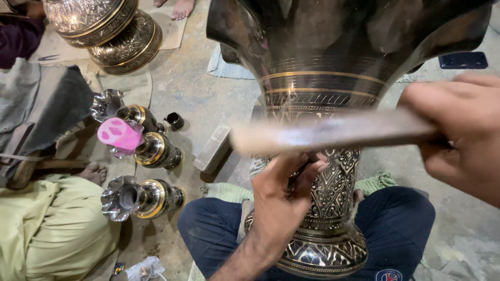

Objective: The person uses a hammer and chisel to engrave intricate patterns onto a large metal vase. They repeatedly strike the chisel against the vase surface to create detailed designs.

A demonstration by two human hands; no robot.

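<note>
Hands: left (284, 192) pinching a small tool against the engraved vase (325, 156), right (461, 135) clenched around a blurred mallet (333, 132).

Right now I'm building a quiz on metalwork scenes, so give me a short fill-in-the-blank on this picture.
1. The right hand holds a blurred wooden ____.
2. The left hand presses a tool against the engraved ____.
3. The pink cap sits on a small vase lying on the ____.

Missing: stick; vase; floor
</note>
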